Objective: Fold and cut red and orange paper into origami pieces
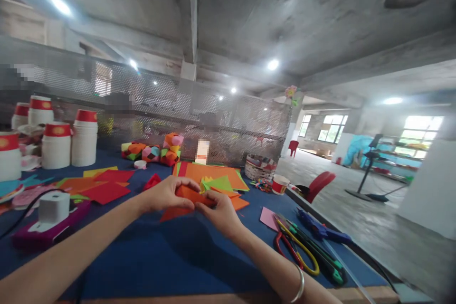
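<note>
An orange folded paper (192,195) is pinched between both hands above the blue tabletop (142,266). My left hand (171,193) grips its left side, fingers curled over the top. On its right side, my right hand (221,208) closes thumb and fingers on the paper, and a silver bangle circles that wrist. Just behind the hands lie orange sheets (213,175) and yellow-green folded pieces (218,183). A red folded piece (152,181) sits behind my left hand, and another orange-red paper (174,213) shows below it.
Red and orange sheets (109,191), paper cup stacks (84,137) and a purple power strip (52,225) are at left. Folded paper balls (171,149) and a woven basket (260,167) stand at the back. Scissors (295,247), a cutter (320,251) and a blue glue gun (322,229) lie right.
</note>
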Demonstrator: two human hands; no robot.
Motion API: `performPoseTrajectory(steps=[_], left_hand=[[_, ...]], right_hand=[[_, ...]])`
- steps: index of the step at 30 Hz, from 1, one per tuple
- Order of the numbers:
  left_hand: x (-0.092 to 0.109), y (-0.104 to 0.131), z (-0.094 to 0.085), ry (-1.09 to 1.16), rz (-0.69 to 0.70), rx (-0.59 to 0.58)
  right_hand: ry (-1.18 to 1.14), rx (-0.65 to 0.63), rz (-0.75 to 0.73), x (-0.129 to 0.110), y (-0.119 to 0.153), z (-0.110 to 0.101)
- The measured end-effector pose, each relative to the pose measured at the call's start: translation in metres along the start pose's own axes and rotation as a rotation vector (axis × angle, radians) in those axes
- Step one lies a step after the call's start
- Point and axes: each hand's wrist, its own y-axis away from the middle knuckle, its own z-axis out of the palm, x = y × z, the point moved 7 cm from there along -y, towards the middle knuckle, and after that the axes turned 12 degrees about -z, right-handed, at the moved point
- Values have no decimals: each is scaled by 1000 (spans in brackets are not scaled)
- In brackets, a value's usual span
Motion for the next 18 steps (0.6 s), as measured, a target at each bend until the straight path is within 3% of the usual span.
performPoseTrajectory(steps=[6,12,18], left_hand=[[-42,-8,3,81,-80,116],[-54,-4,7,177,-160,146],[-63,3,2,407,-267,175]], right_hand=[[-50,64,59,18,6,-5],[-192,88,134,24,14,-6],[-293,163,168,31,14,-10]])
